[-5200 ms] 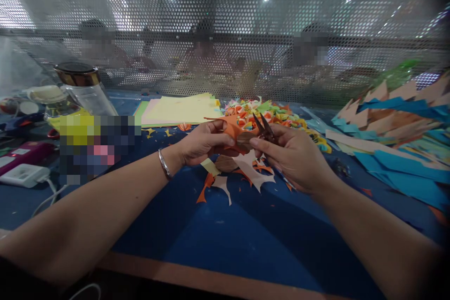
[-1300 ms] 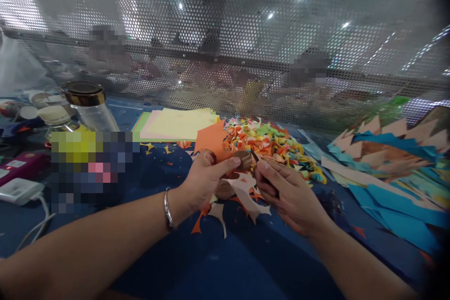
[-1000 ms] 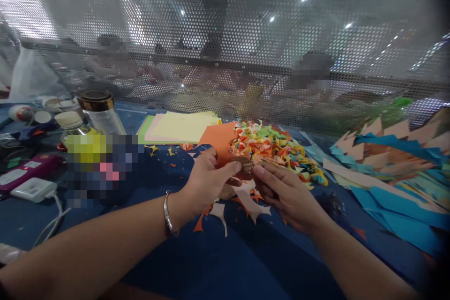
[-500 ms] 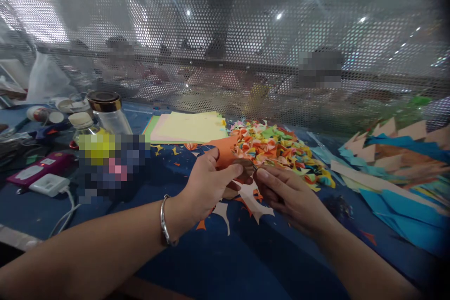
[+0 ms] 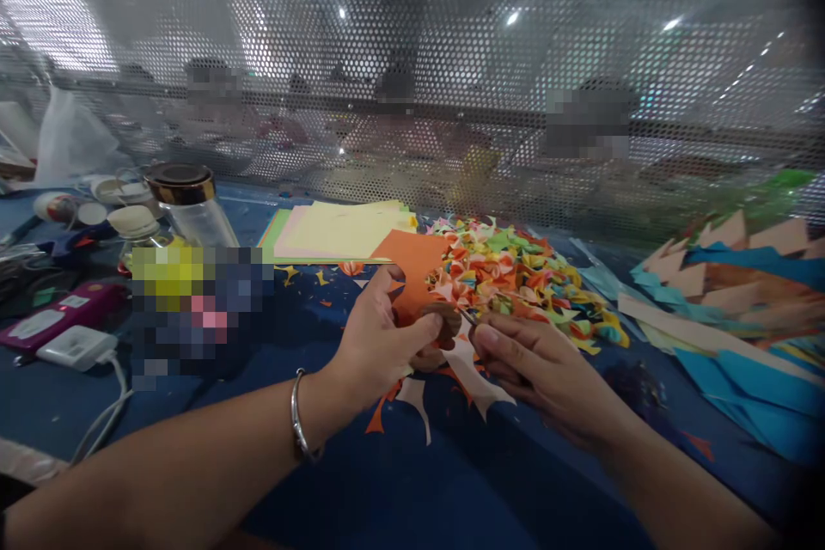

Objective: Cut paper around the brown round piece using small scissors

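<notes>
Over the middle of the table, my left hand (image 5: pixel 380 339) is closed on a sheet of orange paper (image 5: pixel 418 262), its thumb pointing right and its bracelet showing at the wrist. Close by on the right, my right hand (image 5: pixel 525 352) pinches a small, thin thing (image 5: pixel 470 318) whose kind I cannot make out. The two sets of fingertips are nearly touching. Just behind them lies a heap of small folded paper pieces (image 5: pixel 516 266) in many colours. Pale paper scraps (image 5: pixel 412 402) and an orange scrap (image 5: pixel 375 419) lie below my hands.
A stack of coloured paper sheets (image 5: pixel 335 232) lies behind on the left. Further left stand a glass jar (image 5: pixel 199 215), a capped bottle (image 5: pixel 132 223) and a white charger (image 5: pixel 77 344) with its cable. Pointed folded papers (image 5: pixel 741 275) fill the right side. A perforated metal screen (image 5: pixel 412 60) rises behind.
My right hand has shifted slightly right, widening the small gap between the fingertips. More of the orange paper shows above my left hand. The camera view has turned a little.
</notes>
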